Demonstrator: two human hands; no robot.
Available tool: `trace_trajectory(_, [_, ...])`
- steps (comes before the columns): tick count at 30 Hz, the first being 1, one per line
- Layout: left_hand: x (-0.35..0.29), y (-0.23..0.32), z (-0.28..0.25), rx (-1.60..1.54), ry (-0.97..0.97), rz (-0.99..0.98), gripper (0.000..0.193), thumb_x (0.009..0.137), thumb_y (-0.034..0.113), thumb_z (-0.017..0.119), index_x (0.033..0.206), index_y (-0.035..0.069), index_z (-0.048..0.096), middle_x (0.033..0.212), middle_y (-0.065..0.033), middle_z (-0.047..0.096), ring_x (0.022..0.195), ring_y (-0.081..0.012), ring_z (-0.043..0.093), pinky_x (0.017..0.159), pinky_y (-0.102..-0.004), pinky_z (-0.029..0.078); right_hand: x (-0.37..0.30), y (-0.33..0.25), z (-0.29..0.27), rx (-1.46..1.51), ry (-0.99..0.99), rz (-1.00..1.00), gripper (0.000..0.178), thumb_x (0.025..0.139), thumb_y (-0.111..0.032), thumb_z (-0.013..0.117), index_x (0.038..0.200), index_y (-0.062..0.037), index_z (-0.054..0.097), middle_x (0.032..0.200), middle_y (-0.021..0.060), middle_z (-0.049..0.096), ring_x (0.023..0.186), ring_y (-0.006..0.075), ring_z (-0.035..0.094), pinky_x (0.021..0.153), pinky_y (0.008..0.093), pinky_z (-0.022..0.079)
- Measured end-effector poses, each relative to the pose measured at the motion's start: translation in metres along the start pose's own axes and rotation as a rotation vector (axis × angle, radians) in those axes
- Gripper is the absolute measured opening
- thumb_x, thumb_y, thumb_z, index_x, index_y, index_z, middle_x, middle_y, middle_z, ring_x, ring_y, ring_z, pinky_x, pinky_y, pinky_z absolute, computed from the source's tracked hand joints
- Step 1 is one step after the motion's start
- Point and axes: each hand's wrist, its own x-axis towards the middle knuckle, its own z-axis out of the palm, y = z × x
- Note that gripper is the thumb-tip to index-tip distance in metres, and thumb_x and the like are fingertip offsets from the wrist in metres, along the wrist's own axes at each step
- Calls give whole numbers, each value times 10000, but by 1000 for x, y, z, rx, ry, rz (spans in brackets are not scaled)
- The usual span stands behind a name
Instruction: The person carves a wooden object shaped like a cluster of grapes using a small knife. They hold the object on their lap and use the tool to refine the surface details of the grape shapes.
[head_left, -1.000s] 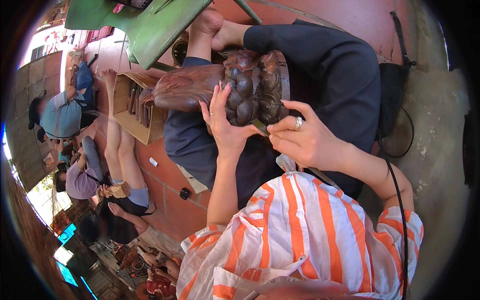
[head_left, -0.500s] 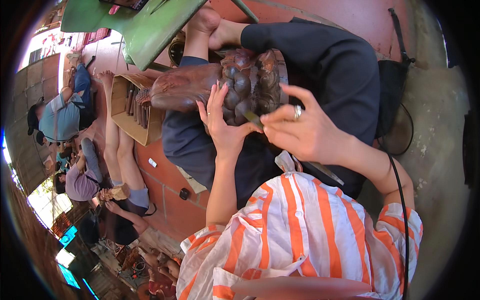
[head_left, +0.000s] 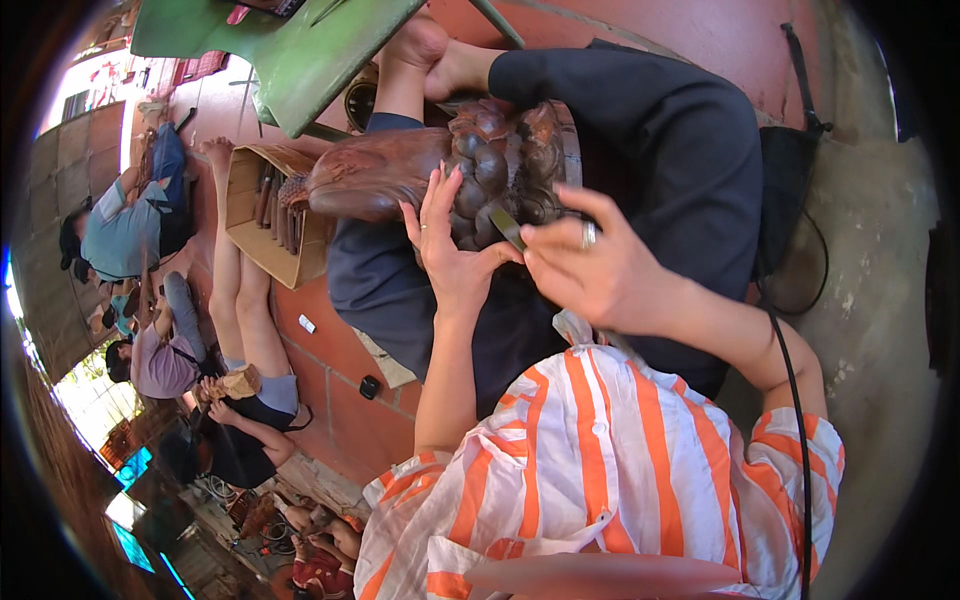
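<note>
Across my lap lies a dark brown wood carving (head_left: 375, 178), smooth at its left end and cut into rounded, swirling lobes at its right. My left hand (head_left: 457, 268) rests on its near side, fingers stretched out and thumb reaching toward the right hand. In my right hand (head_left: 600, 270) is a narrow, flat metal scraping tool (head_left: 506, 228), pinched between thumb and fingers with the index finger lifted. Its greenish, blade-like tip is against or just over the carved lobes. Most of the tool's other end is hidden beneath the right hand.
A cardboard box (head_left: 265, 255) holding several slim tools stands left of the carving. Beyond it is a green chair or stool (head_left: 290, 70). A small black case (head_left: 369, 387) sits on the red tiles. Other people (head_left: 130, 230) sit at the left, and a black cable (head_left: 797, 440) runs along my right arm.
My right hand and the tool have shifted slightly, and the tool's rear end has dropped from clear sight. The left hand stays on the carving. The whole view has moved a little.
</note>
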Motion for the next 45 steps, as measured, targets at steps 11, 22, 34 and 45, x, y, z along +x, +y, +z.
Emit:
trace_trajectory(11, [-1,-1,0,0,-12,3,1059,461,468,896,1354,69,489,1364,-140,547,1358,-286,430,1164,-553,110,1,4,1,32,-13,3,122,729,-112,672,826,-42,646,815,24,642,925,155,620,1040,503,378])
trace_trajectory(22, [0,-1,-2,-5,-25,18,1061,458,450,900,1357,65,488,1372,-142,543,1357,-288,432,1162,-551,121,-2,-8,-2,-18,-15,11,121,708,-87,667,810,-23,656,831,66,650,944,168,618,1030,500,398])
trace_trajectory(34, [0,-1,0,-21,-19,-1,1015,500,422,899,1357,65,488,1382,-143,532,1360,-289,428,1166,-547,101,-4,-15,-2,-30,-34,-13,90,695,-98,663,751,-36,629,796,41,637,908,158,612,1028,524,399])
trace_trajectory(45, [2,6,-2,-12,-1,32,1052,459,446,896,1353,62,495,1372,-142,539,1356,-290,433,1163,-554,114,-8,-13,-6,38,-54,15,62,717,-66,666,771,-41,649,792,54,647,917,152,620,1047,511,384])
